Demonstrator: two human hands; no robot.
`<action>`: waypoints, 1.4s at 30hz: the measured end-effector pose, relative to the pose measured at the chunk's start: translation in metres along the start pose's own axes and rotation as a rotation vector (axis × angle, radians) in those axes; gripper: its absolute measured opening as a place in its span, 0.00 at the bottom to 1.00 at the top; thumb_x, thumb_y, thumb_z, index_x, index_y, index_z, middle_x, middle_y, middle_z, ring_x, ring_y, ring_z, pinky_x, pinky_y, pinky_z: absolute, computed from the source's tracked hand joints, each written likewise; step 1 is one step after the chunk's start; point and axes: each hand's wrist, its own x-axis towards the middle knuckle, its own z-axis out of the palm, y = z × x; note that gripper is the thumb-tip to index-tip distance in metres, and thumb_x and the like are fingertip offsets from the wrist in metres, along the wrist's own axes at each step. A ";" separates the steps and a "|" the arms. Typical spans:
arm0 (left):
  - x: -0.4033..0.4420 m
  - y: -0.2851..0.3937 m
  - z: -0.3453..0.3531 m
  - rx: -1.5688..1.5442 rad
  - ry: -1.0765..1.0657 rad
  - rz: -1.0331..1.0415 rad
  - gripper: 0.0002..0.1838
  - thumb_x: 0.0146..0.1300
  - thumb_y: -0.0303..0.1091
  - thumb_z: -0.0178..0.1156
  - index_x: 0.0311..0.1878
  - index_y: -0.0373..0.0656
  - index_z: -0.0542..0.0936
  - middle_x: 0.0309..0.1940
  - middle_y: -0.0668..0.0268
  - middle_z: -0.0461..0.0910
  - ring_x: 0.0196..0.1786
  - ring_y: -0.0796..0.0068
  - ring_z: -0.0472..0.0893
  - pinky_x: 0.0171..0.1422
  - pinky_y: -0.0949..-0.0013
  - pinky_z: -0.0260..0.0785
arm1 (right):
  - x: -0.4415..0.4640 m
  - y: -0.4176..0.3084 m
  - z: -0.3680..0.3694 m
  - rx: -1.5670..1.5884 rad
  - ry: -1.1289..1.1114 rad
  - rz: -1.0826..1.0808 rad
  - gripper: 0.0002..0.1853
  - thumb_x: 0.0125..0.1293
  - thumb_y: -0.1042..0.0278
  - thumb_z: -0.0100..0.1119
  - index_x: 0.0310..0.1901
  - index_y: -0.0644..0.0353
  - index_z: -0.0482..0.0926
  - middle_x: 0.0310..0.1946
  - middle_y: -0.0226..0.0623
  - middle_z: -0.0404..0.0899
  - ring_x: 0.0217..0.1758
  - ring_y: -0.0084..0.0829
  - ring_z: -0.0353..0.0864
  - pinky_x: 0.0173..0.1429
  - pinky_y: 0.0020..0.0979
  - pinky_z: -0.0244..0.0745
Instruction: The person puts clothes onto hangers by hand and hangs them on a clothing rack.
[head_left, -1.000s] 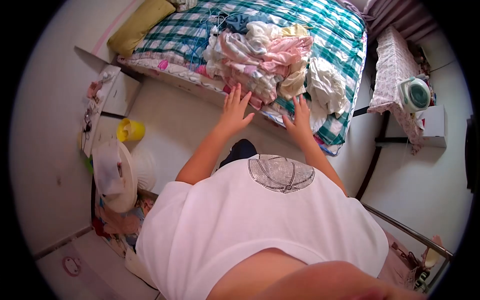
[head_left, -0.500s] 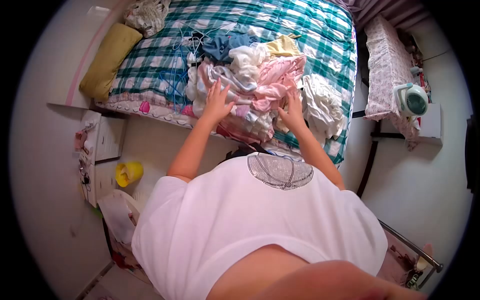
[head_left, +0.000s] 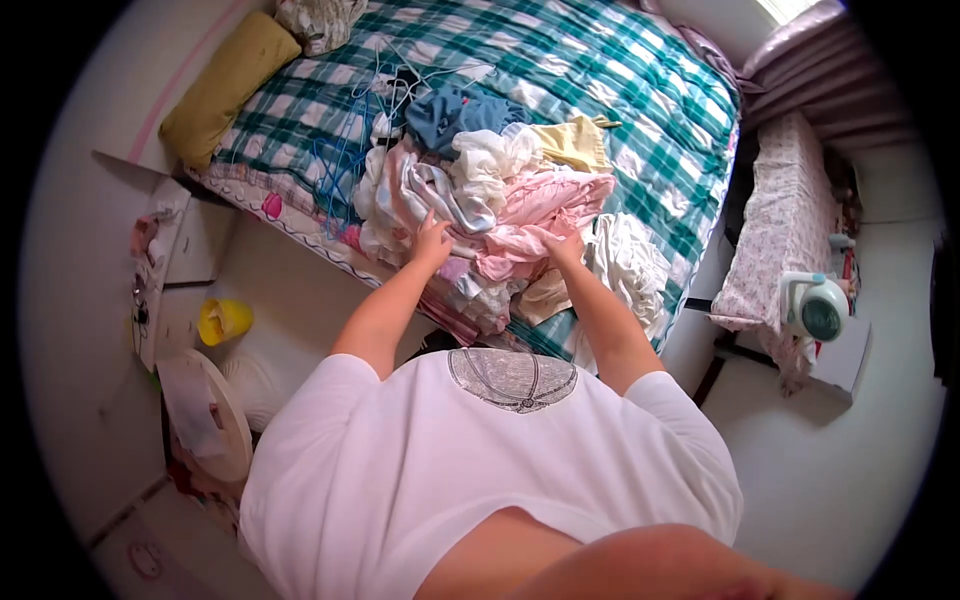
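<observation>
A heap of crumpled clothes lies near the front edge of the bed. My left hand point(head_left: 430, 244) is at its near left side, fingers curled on a pale satin garment point(head_left: 440, 192). On the near right side, my right hand point(head_left: 565, 247) closes on a pink garment point(head_left: 545, 205); its fingertips are partly lost in the folds. Behind these lie a white sheer garment point(head_left: 490, 155), a blue garment point(head_left: 460, 118) and a yellow garment point(head_left: 575, 143). A white garment point(head_left: 630, 265) is bunched just right of my right hand.
Blue wire hangers point(head_left: 345, 170) lie tangled left of the heap on the green checked quilt point(head_left: 610, 70). An olive pillow point(head_left: 228, 85) is at the bed's left corner. A yellow bin point(head_left: 224, 320) stands on the floor at left, a small fan point(head_left: 815, 306) at right.
Both hands have moved from lying spread on the heap to its near side, and their fingers have curled into the cloth. The view has shifted and turned somewhat.
</observation>
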 end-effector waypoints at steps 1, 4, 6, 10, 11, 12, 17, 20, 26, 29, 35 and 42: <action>-0.002 0.002 0.008 -0.020 0.022 -0.066 0.17 0.46 0.31 0.55 0.44 0.48 0.78 0.62 0.53 0.58 0.58 0.53 0.65 0.60 0.58 0.59 | 0.003 0.000 -0.001 0.010 0.023 0.012 0.53 0.33 0.51 0.71 0.59 0.69 0.54 0.53 0.55 0.65 0.56 0.49 0.66 0.59 0.38 0.62; -0.007 0.012 0.018 0.002 0.061 -0.127 0.15 0.47 0.31 0.56 0.42 0.48 0.78 0.61 0.54 0.60 0.57 0.54 0.66 0.59 0.60 0.60 | 0.018 -0.002 -0.002 0.290 -0.102 0.121 0.54 0.34 0.58 0.72 0.61 0.67 0.49 0.56 0.56 0.58 0.58 0.48 0.62 0.60 0.35 0.61; -0.019 0.021 0.024 0.006 0.069 -0.091 0.14 0.48 0.32 0.57 0.42 0.47 0.77 0.60 0.53 0.61 0.57 0.54 0.67 0.58 0.61 0.61 | 0.026 0.016 0.020 0.457 -0.109 0.113 0.52 0.35 0.63 0.71 0.61 0.67 0.49 0.53 0.56 0.63 0.53 0.46 0.69 0.56 0.34 0.66; -0.030 0.034 0.034 -0.025 0.009 -0.029 0.12 0.47 0.29 0.57 0.39 0.44 0.77 0.57 0.53 0.64 0.57 0.53 0.66 0.57 0.60 0.61 | 0.053 0.040 0.048 0.484 -0.418 0.236 0.21 0.47 0.68 0.55 0.44 0.66 0.70 0.30 0.39 0.75 0.27 0.30 0.75 0.28 0.29 0.70; -0.031 0.038 0.037 -0.054 0.013 -0.048 0.12 0.47 0.28 0.57 0.38 0.43 0.76 0.56 0.53 0.65 0.56 0.52 0.66 0.56 0.60 0.62 | 0.045 0.039 0.049 0.598 -0.288 0.198 0.16 0.50 0.67 0.49 0.40 0.66 0.73 0.21 0.33 0.72 0.19 0.24 0.69 0.21 0.27 0.64; -0.031 0.040 0.038 -0.056 0.024 -0.026 0.12 0.47 0.28 0.57 0.38 0.44 0.76 0.56 0.54 0.65 0.56 0.52 0.66 0.57 0.60 0.61 | 0.039 0.028 0.038 0.608 -0.283 0.175 0.16 0.50 0.66 0.49 0.40 0.66 0.73 0.21 0.32 0.72 0.19 0.24 0.69 0.21 0.27 0.63; -0.012 0.062 0.022 -0.065 -0.115 0.076 0.20 0.47 0.37 0.59 0.46 0.43 0.72 0.55 0.54 0.65 0.56 0.52 0.66 0.59 0.58 0.58 | -0.027 -0.029 -0.023 0.875 -0.386 0.182 0.13 0.54 0.67 0.47 0.39 0.62 0.74 0.22 0.27 0.70 0.22 0.19 0.67 0.24 0.23 0.61; 0.004 0.082 0.018 -0.106 -0.161 0.237 0.33 0.44 0.44 0.63 0.55 0.43 0.66 0.55 0.54 0.65 0.57 0.53 0.66 0.61 0.59 0.57 | -0.061 -0.055 -0.053 0.941 -0.455 0.176 0.11 0.56 0.70 0.46 0.39 0.61 0.74 0.23 0.23 0.69 0.24 0.17 0.66 0.26 0.21 0.61; 0.044 0.119 -0.007 -0.486 -0.367 0.492 0.30 0.47 0.37 0.62 0.55 0.42 0.68 0.48 0.57 0.73 0.51 0.63 0.72 0.57 0.64 0.61 | -0.093 -0.099 -0.079 1.098 -0.408 0.090 0.14 0.58 0.67 0.49 0.46 0.59 0.74 0.34 0.27 0.76 0.34 0.17 0.72 0.35 0.17 0.65; 0.064 0.124 -0.029 -0.698 -0.680 0.347 0.17 0.54 0.29 0.55 0.49 0.39 0.73 0.41 0.62 0.77 0.45 0.72 0.75 0.50 0.69 0.66 | -0.125 -0.139 -0.114 1.205 -0.347 0.054 0.14 0.57 0.69 0.50 0.45 0.60 0.74 0.35 0.26 0.75 0.36 0.16 0.71 0.40 0.18 0.66; 0.062 0.131 -0.117 -1.267 -0.616 0.065 0.11 0.61 0.25 0.46 0.46 0.39 0.74 0.39 0.67 0.77 0.39 0.77 0.78 0.42 0.75 0.72 | -0.130 -0.158 -0.072 0.735 0.131 -0.331 0.28 0.53 0.67 0.60 0.56 0.59 0.63 0.44 0.34 0.72 0.46 0.23 0.71 0.47 0.26 0.68; 0.076 0.108 -0.194 -1.432 -0.511 -0.055 0.13 0.55 0.23 0.48 0.45 0.41 0.71 0.37 0.63 0.75 0.36 0.73 0.77 0.39 0.72 0.72 | -0.131 -0.205 -0.056 0.796 -0.056 -0.085 0.13 0.58 0.65 0.52 0.41 0.62 0.78 0.34 0.39 0.79 0.38 0.28 0.78 0.41 0.27 0.72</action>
